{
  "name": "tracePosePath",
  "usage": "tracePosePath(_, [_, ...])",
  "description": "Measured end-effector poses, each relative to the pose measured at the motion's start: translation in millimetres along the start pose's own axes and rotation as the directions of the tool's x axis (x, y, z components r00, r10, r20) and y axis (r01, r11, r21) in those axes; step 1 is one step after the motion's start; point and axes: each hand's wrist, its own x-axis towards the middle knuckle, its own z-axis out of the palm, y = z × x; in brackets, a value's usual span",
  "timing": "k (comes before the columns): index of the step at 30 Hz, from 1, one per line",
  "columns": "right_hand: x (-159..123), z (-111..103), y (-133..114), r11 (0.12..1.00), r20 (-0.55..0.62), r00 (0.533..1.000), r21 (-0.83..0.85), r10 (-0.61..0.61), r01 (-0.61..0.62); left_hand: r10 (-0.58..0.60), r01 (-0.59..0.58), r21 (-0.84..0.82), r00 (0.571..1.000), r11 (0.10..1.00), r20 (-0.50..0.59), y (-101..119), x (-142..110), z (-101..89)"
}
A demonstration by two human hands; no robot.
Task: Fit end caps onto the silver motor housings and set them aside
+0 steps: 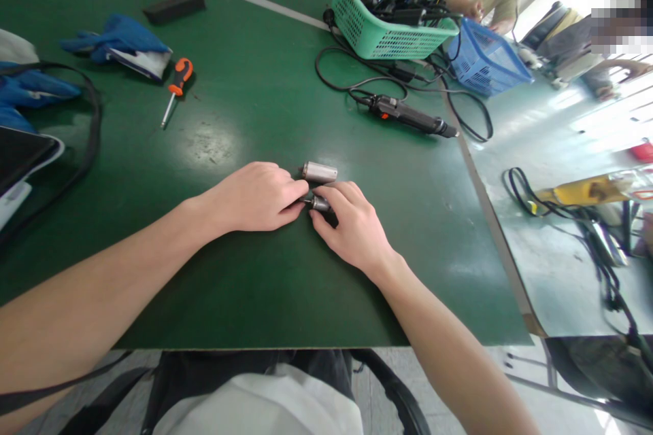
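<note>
Between my two hands is a small dark metal cylindrical part [320, 202], low over the green table. My right hand [352, 221] wraps its thumb and fingers around the right side of it. The fingertips of my left hand [265, 197] pinch together at its left end, on something thin and dark that I cannot make out clearly. Just beyond my fingers a silver metal cylinder [320, 172] lies on its side on the table, with a dark tip at its left end.
An orange-and-black screwdriver [176, 92], blue gloves [120, 41] and a dark block [174, 8] lie at left. A corded electric screwdriver [411, 115] rests beyond my right hand. Behind it stand a green basket [395, 41] of cables and a blue basket [484, 61]. Other people sit at upper right.
</note>
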Motion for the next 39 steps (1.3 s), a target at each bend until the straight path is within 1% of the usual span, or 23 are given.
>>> tracePosePath(3, [0.8,-4.1,-0.1,0.999,0.040,0.998,-0.017,-0.048,0.048,0.006,-0.006,-0.006,1.000,1.000,0.006,-0.2,0.2,1.4])
tracePosePath(5, [1.6,-9.2,-2.2,0.993,0.104,0.990,-0.062,-0.091,0.098,0.003,-0.003,-0.012,1.000,1.000,0.008,-0.5,0.4,2.3])
tracePosePath(8, [3.4,-19.7,-6.1,0.975,0.219,0.965,-0.135,-0.146,0.178,-0.003,0.003,-0.023,1.000,1.000,0.012,-0.8,0.6,3.2])
tracePosePath(10, [5.0,-28.4,-3.4,0.966,0.278,0.950,-0.168,-0.144,0.196,-0.009,0.009,-0.020,1.000,1.000,0.021,-0.9,0.7,3.2])
tracePosePath(11, [5.6,-33.3,1.4,0.965,0.295,0.947,-0.186,-0.123,0.183,-0.011,0.011,-0.017,1.000,1.000,0.026,-0.9,0.7,2.9])
tracePosePath(12, [6.0,-38.5,9.3,0.966,0.303,0.949,-0.210,-0.084,0.153,-0.013,0.013,-0.015,0.999,1.000,0.032,-1.0,0.8,2.6])
tracePosePath(14, [5.2,-50.0,34.2,0.957,0.288,0.957,-0.284,0.033,0.052,-0.016,0.017,-0.020,0.999,1.000,0.047,-1.1,0.8,1.8])
tracePosePath(17, [-2.6,-70.3,87.0,0.893,0.206,0.951,-0.434,0.229,-0.121,-0.021,0.024,-0.037,0.998,0.999,0.065,-1.7,0.4,1.2])
tracePosePath(19, [-12.5,-85.2,121.6,0.826,0.142,0.927,-0.514,0.348,-0.231,-0.022,0.025,-0.039,0.998,0.999,0.063,-2.1,-0.1,1.8])
tracePosePath(21, [-24.4,-99.6,147.8,0.761,0.080,0.886,-0.552,0.456,-0.342,-0.020,0.022,-0.035,0.999,0.999,0.044,-2.6,-0.7,2.9])
tracePosePath(22, [-30.3,-106.0,156.9,0.733,0.057,0.863,-0.558,0.503,-0.390,-0.018,0.019,-0.034,0.999,0.999,0.035,-2.7,-0.8,3.5])
tracePosePath(24, [-40.3,-115.8,167.7,0.695,0.026,0.827,-0.557,0.562,-0.455,-0.013,0.014,-0.033,1.000,0.999,0.020,-3.0,-0.8,4.3])
tracePosePath(27, [-47.8,-122.1,171.7,0.668,0.009,0.797,-0.551,0.603,-0.499,-0.010,0.011,-0.039,1.000,0.999,0.021,-2.8,-0.3,4.6])
tracePosePath(31, [-47.5,-123.7,167.4,0.658,0.026,0.774,-0.545,0.633,-0.520,-0.026,0.027,-0.032,0.999,0.999,0.025,-1.7,-0.3,4.4])
tracePosePath(32, [-46.7,-124.7,164.5,0.655,0.029,0.766,-0.540,0.643,-0.529,-0.037,0.038,-0.027,0.999,0.999,0.021,-1.4,-0.5,4.1])
tracePosePath(34, [-44.0,-127.1,155.1,0.625,0.008,0.732,-0.528,0.681,-0.575,-0.073,0.073,-0.021,0.997,0.997,0.010,-0.9,-0.5,2.8])
tracePosePath(36, [-38.5,-127.3,139.9,0.588,-0.051,0.710,-0.519,0.703,-0.620,-0.128,0.128,-0.017,0.992,0.992,-0.002,-0.3,0.0,0.5])
tracePosePath(37, [-34.2,-125.3,130.2,0.580,-0.107,0.717,-0.512,0.689,-0.634,-0.162,0.162,-0.011,0.987,0.987,-0.002,0.0,0.4,-0.9])
tracePosePath(38, [-28.6,-121.3,119.3,0.592,-0.164,0.739,-0.499,0.653,-0.633,-0.195,0.195,-0.002,0.981,0.981,-0.002,0.2,0.9,-2.2])
tracePosePath(39, [-21.9,-115.3,107.4,0.622,-0.223,0.771,-0.480,0.596,-0.619,-0.222,0.222,0.010,0.975,0.975,0.009,0.3,1.5,-3.4])
